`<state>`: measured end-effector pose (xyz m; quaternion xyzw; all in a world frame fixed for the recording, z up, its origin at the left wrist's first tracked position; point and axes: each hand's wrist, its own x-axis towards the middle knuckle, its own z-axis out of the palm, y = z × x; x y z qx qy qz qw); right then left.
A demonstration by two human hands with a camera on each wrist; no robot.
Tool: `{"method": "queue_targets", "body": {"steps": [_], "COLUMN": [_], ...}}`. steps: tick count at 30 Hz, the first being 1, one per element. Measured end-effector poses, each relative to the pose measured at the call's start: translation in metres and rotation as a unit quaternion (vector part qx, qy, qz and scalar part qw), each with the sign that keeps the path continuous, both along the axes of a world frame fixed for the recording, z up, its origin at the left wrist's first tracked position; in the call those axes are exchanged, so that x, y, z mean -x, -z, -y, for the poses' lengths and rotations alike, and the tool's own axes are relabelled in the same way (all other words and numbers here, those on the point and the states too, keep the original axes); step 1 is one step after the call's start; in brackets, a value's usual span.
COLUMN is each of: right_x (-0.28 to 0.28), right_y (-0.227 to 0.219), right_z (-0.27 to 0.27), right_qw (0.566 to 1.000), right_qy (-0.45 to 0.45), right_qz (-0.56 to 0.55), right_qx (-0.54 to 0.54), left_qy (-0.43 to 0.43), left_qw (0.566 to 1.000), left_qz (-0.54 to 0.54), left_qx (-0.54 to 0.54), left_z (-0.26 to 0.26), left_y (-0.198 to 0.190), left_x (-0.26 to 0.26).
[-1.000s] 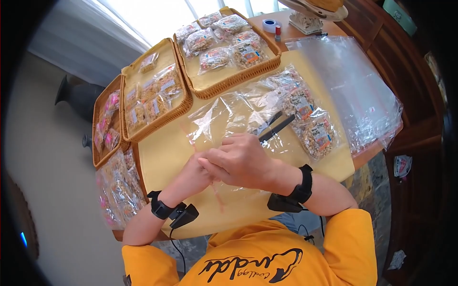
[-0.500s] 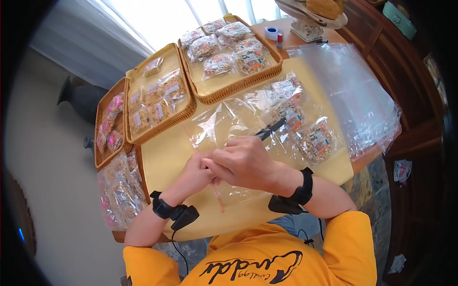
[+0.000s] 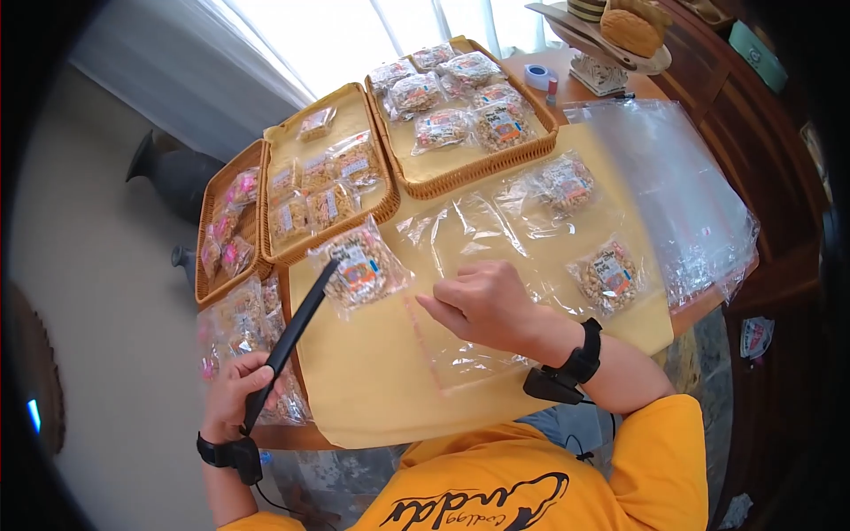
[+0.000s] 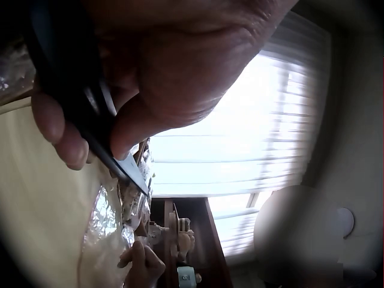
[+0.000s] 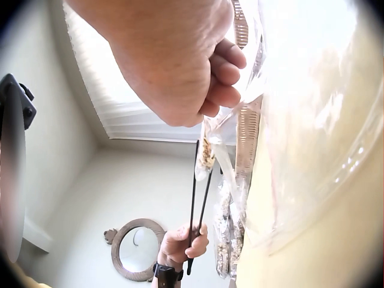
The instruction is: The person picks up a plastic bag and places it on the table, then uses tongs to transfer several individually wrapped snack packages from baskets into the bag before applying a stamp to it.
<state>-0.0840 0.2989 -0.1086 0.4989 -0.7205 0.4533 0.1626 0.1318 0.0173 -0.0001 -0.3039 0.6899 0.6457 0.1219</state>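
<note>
On the left, my left hand (image 3: 237, 389) grips long black tongs (image 3: 297, 327) by their handle end. Between the tong tips is a clear packet of puffed snack (image 3: 359, 270) with a printed label, over the paper's left side. The right wrist view shows both tong arms (image 5: 195, 198) with the packet between them. My right hand (image 3: 487, 305) has curled fingers and holds the film of a large clear plastic bag (image 3: 487, 363), near its pink-striped edge. Two similar packets (image 3: 567, 181) lie farther right at the bag's far side, one behind the other.
Wicker trays of packets, a large one (image 3: 469, 164), a middle one (image 3: 332, 221) and a narrow one (image 3: 257, 274), line the far left. More bagged packets (image 3: 243, 314) lie at the left edge. Flat clear bags (image 3: 668, 195) are stacked right. Tape (image 3: 537, 76) stands behind.
My left hand has parted from the right and swung left with the tongs, which carry one packet away from the group on the right. The right hand stays over the bag.
</note>
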Motion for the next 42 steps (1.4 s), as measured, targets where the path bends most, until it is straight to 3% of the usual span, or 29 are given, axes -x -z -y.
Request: {"method": "queue_targets", "body": {"steps": [12, 14, 17, 22, 26, 33, 35, 37, 39, 40, 42], "right_x": [0.000, 0.000, -0.002, -0.004, -0.004, -0.005, -0.004, -0.004, -0.004, -0.004, -0.004], "right_y": [0.000, -0.001, 0.000, 0.003, 0.004, 0.004, 0.002, 0.001, 0.002, 0.004, 0.005], "right_z": [-0.001, -0.002, -0.002, -0.001, -0.001, 0.001, 0.000, -0.001, -0.001, -0.001, -0.001], "right_qw": [1.000, 1.000, 1.000, 1.000, 1.000, 0.999, 0.999, 0.999, 0.999, 0.999, 0.999], "right_qy": [-0.001, -0.004, -0.009, -0.018, -0.015, -0.016, -0.016, -0.013, -0.015, -0.018, -0.021], "right_qz": [-0.004, -0.007, 0.001, -0.004, -0.003, -0.002, -0.001, -0.002, -0.007, -0.010, -0.012], "right_qx": [-0.011, -0.012, -0.017, -0.017, -0.020, -0.030, -0.034, -0.035, -0.034, -0.032, -0.029], "left_qy": [0.025, 0.127, 0.136, 0.056, 0.045, 0.100, 0.169, 0.169, 0.168, 0.169, 0.146], "left_qw": [0.977, 0.976, 0.982, 0.978, 0.977, 0.969, 0.955, 0.945, 0.908, 0.907, 0.951], "left_qz": [-0.170, -0.106, -0.061, -0.094, -0.119, -0.092, -0.090, -0.111, -0.131, -0.132, -0.090], "left_qx": [0.124, 0.140, 0.114, 0.176, 0.171, 0.205, 0.225, 0.259, 0.361, 0.362, 0.257], "left_z": [-0.003, 0.000, 0.002, 0.009, 0.006, -0.018, -0.022, -0.027, -0.030, -0.029, -0.022], "left_y": [0.041, 0.048, 0.043, 0.025, 0.019, 0.035, 0.037, 0.036, 0.032, 0.028, 0.017], "left_x": [0.170, 0.184, 0.182, 0.167, 0.162, 0.193, 0.207, 0.215, 0.220, 0.221, 0.219]}}
